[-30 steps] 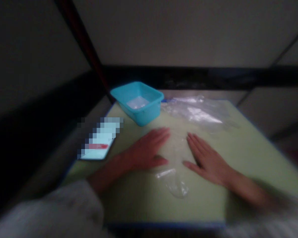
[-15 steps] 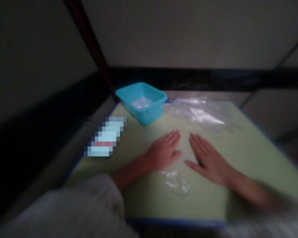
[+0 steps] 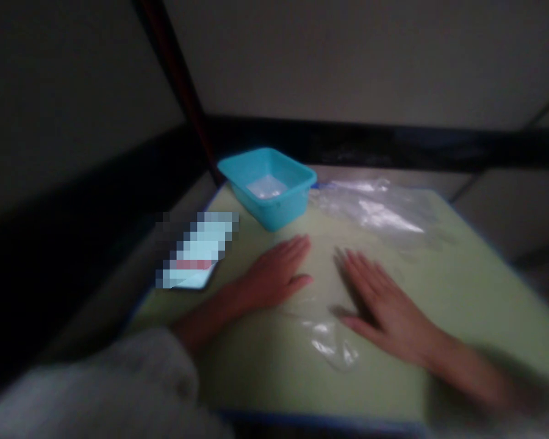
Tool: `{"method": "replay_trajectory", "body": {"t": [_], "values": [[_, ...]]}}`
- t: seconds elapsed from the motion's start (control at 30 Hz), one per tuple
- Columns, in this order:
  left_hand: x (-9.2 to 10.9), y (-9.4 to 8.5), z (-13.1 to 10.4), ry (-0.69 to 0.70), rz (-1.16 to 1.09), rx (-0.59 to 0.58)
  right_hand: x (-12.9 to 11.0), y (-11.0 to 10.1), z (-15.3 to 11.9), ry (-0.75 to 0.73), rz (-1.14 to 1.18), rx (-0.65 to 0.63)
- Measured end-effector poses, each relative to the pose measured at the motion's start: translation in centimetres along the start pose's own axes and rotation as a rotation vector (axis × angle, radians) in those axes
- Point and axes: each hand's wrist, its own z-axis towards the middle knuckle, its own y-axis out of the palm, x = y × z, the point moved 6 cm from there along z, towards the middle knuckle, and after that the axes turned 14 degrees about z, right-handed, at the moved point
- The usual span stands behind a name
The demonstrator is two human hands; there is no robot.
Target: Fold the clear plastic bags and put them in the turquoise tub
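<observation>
A thin, clear plastic piece (image 3: 332, 344), perhaps a bag or a disposable glove, lies on the pale green tabletop (image 3: 265, 372); its outline is faint and its near end shines. My left hand (image 3: 279, 271) rests with outstretched fingers on the left of it, palm down. Across from it, to the right, my right hand (image 3: 387, 299) has its fingers straight and thumb apart, with a shadow beneath suggesting a slight lift off the surface. Neither hand grips anything.
A turquoise plastic basket (image 3: 283, 210) at the back left holds something whitish and clear. Crumpled clear plastic (image 3: 384, 210) spreads along the back right. A phone (image 3: 196, 277) with a blurred-out screen lies by the left edge. Blue edging (image 3: 329, 421) borders the table, and walls stand behind.
My hands have moved apart: the left slid left over the table, the right shifted a little right and seems slightly raised. More of the clear plastic piece shows between them.
</observation>
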Motion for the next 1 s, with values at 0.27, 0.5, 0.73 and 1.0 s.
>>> {"method": "replay_trajectory", "body": {"t": [0.27,0.5,0.73,1.0], "values": [[0.1,-0.2,0.0,-0.017,0.004,-0.047,-1.8,1.4,-0.4,-0.099,0.015,-0.076],[0.0,-0.1,0.0,-0.011,0.019,-0.056,-1.5,1.5,-0.8,-0.095,0.015,-0.120],[-1.1,-0.1,-0.2,-0.031,0.067,-0.079,-1.6,1.5,-0.8,-0.102,-0.010,-0.112],[1.1,-2.9,-0.3,-0.106,0.025,0.151,-1.5,1.6,-0.8,-0.092,-0.008,-0.109]]}}
